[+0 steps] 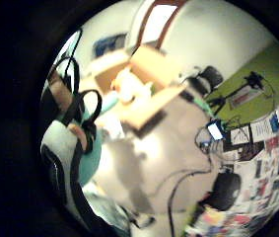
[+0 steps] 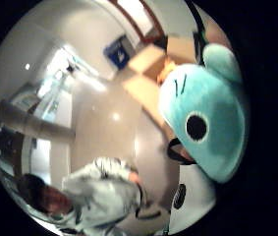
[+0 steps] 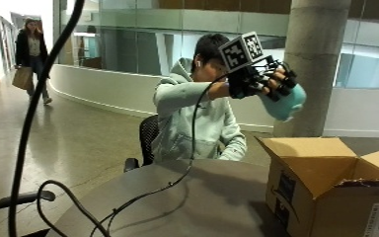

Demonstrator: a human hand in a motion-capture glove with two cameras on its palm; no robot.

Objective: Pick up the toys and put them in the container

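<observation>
A person in a pale hoodie point(image 3: 196, 123) sits at the far side of the round grey desk point(image 3: 196, 197). The hand point(image 3: 262, 79) in the black glove is held up high, with its fingers curled around a soft teal plush toy point(image 3: 286, 102) that has a black dot eye. The toy is up in the air, above the open brown cardboard box point(image 3: 327, 187) on the right side of the desk. Something yellow and white lies inside the box, but I cannot tell what it is.
</observation>
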